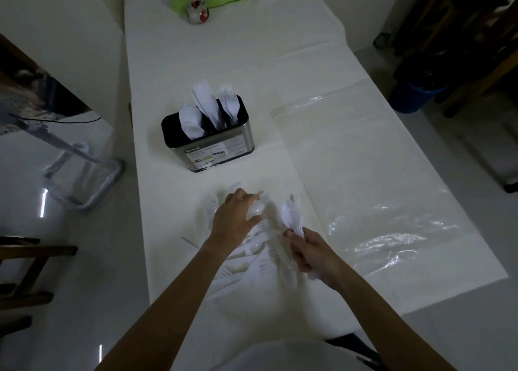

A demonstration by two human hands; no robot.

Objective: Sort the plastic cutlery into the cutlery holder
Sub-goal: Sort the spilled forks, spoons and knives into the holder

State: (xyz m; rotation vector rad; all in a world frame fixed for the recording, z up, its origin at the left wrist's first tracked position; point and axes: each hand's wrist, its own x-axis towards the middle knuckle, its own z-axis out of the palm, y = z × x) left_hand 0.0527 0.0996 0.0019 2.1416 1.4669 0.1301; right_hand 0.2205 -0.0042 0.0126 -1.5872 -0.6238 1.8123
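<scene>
Two risks apply at this stage. First, mis-sorting: the cutlery pile [246, 261] lies on the near part of the table [168, 62], white on a white cover in dim light, with forks and other pieces overlapping. A wrong type may be drawn out along with the intended one. Second, spillage: the spoon bundle [291, 219] is fanned rather than aligned, so a handle could slip free or catch on a divider at insertion.

Grip state:
- Left hand [234, 219]: over the far end of the pile, fingers curled down and pinching what appears to be a loose spoon [254, 211]. Blur prevents confirming the type.
- Right hand [308, 254]: at the right edge of the pile, clenched round the handles of the spoon bundle, bowls pointing far.

Target location: the cutlery holder [208, 146] stands upright on the table, beyond the pile and slightly left, well apart from both hands. It already contains spoons [192, 122] in the left compartment, knives [206, 98] in the middle and forks [228, 101] on the right. Much of the pile is not yet sorted.
</scene>
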